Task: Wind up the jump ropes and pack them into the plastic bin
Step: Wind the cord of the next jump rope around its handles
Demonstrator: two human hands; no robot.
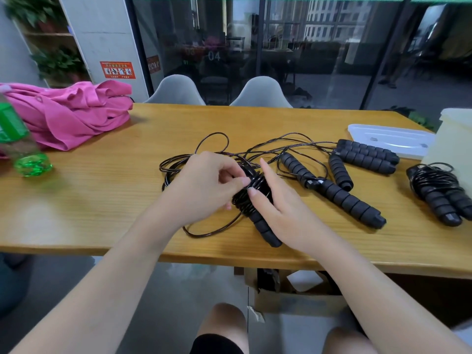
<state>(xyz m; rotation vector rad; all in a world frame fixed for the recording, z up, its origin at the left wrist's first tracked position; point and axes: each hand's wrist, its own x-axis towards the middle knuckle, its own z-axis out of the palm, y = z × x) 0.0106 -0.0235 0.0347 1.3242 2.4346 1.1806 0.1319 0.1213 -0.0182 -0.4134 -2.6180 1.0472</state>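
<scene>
Left hand (pixel 204 182) pinches cord onto the coiled jump rope (pixel 251 198); right hand (pixel 278 208) steadies it, fingers loose (tangled slack (pixel 212 146) may snag, unravelling coils).

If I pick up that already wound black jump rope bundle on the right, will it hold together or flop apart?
The wound black jump rope bundle would probably lift as one piece, since its thin cord is coiled around both ribbed foam handles. The outer loops look loose, so a few may slip or spring off. It is likely light and easy to grip.
</scene>
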